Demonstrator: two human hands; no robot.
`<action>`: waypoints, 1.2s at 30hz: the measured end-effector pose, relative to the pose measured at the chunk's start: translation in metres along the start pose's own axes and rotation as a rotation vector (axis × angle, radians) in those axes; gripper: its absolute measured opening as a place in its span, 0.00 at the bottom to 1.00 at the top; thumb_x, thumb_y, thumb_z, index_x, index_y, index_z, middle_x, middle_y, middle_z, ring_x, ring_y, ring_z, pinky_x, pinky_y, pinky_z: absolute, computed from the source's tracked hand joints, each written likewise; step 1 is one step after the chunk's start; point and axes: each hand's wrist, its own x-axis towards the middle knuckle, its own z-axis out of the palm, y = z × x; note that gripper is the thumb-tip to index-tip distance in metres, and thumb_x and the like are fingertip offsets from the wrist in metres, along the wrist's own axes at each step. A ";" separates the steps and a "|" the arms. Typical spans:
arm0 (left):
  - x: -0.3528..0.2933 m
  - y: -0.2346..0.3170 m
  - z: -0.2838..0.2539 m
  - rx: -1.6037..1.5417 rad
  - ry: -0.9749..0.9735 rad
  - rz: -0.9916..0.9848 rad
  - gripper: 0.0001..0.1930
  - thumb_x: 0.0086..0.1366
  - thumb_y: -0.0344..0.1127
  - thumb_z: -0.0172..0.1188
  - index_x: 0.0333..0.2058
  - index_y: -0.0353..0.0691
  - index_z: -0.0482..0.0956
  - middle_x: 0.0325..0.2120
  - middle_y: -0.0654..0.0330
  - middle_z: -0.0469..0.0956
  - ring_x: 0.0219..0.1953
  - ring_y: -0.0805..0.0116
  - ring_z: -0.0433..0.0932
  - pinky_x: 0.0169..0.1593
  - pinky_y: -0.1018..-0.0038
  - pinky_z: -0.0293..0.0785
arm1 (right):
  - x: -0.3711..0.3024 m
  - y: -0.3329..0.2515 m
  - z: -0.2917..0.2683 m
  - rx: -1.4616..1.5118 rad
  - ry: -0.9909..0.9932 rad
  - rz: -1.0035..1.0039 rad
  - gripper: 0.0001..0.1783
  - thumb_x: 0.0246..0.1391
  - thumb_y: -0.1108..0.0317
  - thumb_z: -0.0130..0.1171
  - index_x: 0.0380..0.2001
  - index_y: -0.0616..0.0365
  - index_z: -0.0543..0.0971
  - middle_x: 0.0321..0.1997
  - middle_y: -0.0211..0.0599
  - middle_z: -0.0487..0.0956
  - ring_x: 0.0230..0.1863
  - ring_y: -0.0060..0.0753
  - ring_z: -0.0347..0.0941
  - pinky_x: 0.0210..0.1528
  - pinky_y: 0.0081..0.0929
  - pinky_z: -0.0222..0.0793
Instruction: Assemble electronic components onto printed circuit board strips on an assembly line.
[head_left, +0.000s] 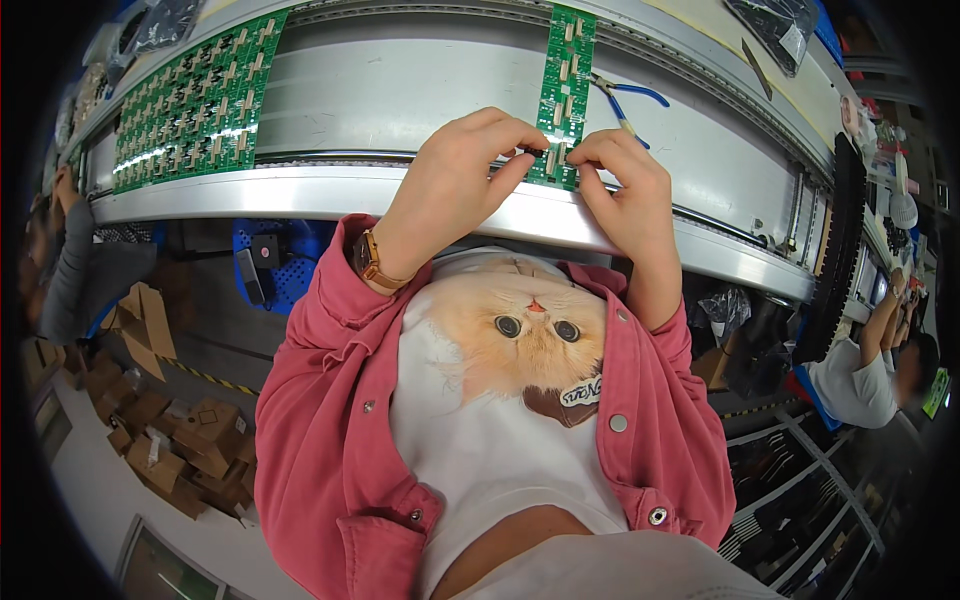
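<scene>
A narrow green circuit board (567, 75) with pale connectors lies across the metal conveyor, its near end at the front rail. My left hand (455, 170) comes over the board's left edge, thumb and index finger closed round a small dark part too small to name. From the right, my right hand (628, 185) reaches the same end of the board. Its thumb and index finger are bent together beside a pale connector, and whatever they hold is hidden. Blue-handled pliers (628, 100) rest just right of the board, beyond my right hand.
A large group of green circuit boards (200, 105) covers the conveyor's left part. The metal front rail (300, 192) runs between me and the boards. A black toothed strip (838, 260) stands at the right end. Other people work at far left and far right; cardboard boxes (205, 435) lie lower left.
</scene>
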 end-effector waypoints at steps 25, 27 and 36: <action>-0.004 -0.010 0.009 0.224 0.078 0.173 0.07 0.51 0.25 0.62 0.31 0.41 0.80 0.28 0.65 0.79 0.28 0.68 0.74 0.40 0.76 0.68 | 0.215 0.061 -0.026 -0.632 0.095 -0.285 0.09 0.49 0.71 0.48 0.31 0.62 0.76 0.34 0.50 0.78 0.35 0.56 0.72 0.41 0.40 0.68; -0.004 -0.010 0.011 0.257 0.083 0.175 0.07 0.51 0.26 0.63 0.31 0.42 0.80 0.28 0.65 0.79 0.29 0.68 0.74 0.41 0.76 0.68 | 0.216 0.063 -0.025 -0.617 0.104 -0.283 0.09 0.49 0.71 0.48 0.31 0.62 0.76 0.32 0.50 0.77 0.35 0.56 0.72 0.41 0.40 0.68; -0.003 -0.012 0.014 0.278 0.063 0.202 0.07 0.51 0.26 0.63 0.31 0.43 0.80 0.29 0.66 0.79 0.29 0.69 0.73 0.43 0.75 0.66 | 0.209 0.061 -0.039 0.038 0.099 -0.314 0.06 0.44 0.74 0.52 0.26 0.61 0.77 0.27 0.44 0.76 0.29 0.49 0.72 0.37 0.35 0.69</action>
